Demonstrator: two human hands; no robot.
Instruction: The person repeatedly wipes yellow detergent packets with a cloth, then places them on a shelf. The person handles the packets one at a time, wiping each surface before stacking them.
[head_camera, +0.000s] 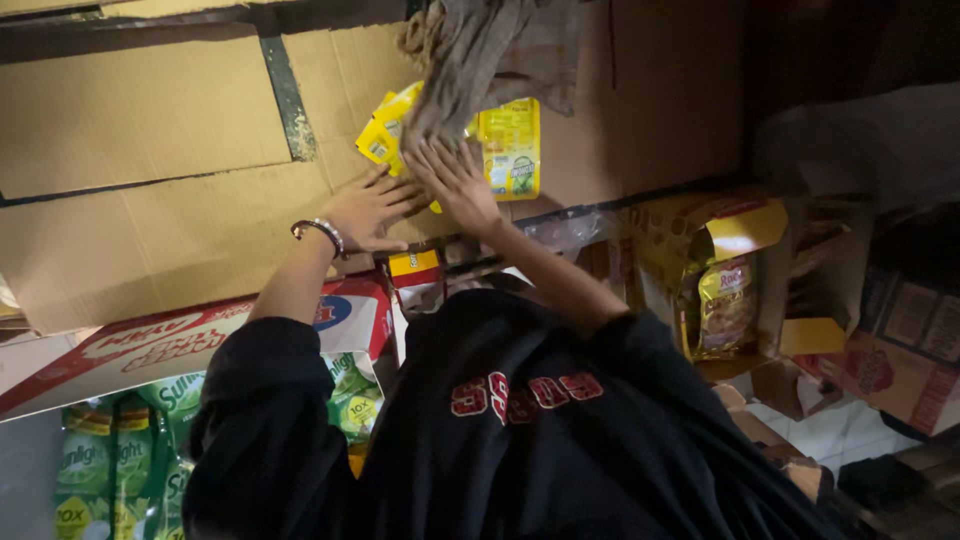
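At the bottom left, green pouches (120, 460) fill a red-and-white carton (180, 345). Above them the left hand (368, 212) (a bracelet on its wrist) lies spread flat on a brown cardboard box (150, 190). Beside it the right hand (458, 180), fingers splayed, touches yellow sachets (508, 148) under a hanging grey cloth (480, 55).

The person wears a black sweatshirt (520, 440) with long sleeves pushed up to the elbows, so both forearms are bare. Red block letters with pale outlines run across the sweatshirt's chest, just below the right sleeve's bunched cuff. A thin beaded bracelet (320, 232) circles the left wrist, well above the sweatshirt's left sleeve.
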